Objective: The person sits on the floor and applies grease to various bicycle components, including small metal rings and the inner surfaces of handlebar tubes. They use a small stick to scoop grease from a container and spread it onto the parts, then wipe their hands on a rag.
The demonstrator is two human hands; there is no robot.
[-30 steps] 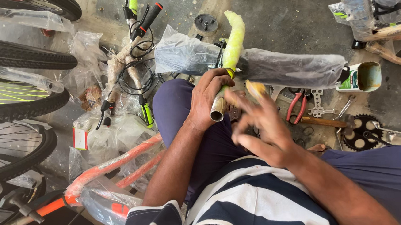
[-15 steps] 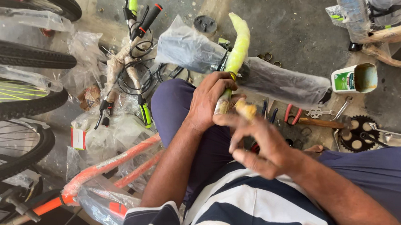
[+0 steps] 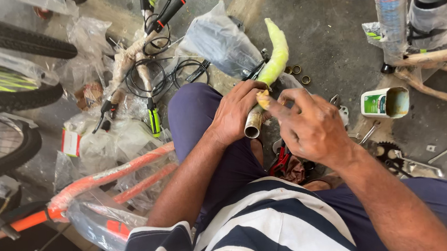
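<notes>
Left hand (image 3: 236, 114): closed round the steel tube (image 3: 254, 124) of the green-wrapped fork (image 3: 276, 53).
Right hand (image 3: 313, 127): fingertips pinched on a yellowish dab at the tube.
Handling: probably rigid, heavy; the bare tube looked best for gripping.

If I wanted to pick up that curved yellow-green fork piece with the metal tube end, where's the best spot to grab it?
Probably the bare metal tube, where the left hand already wraps it from the left. It is straight, round and narrow enough for fingers to close around. The yellow-green fork blade is curved and tapering. The right hand works a yellowish dab at the tube's top.
</notes>
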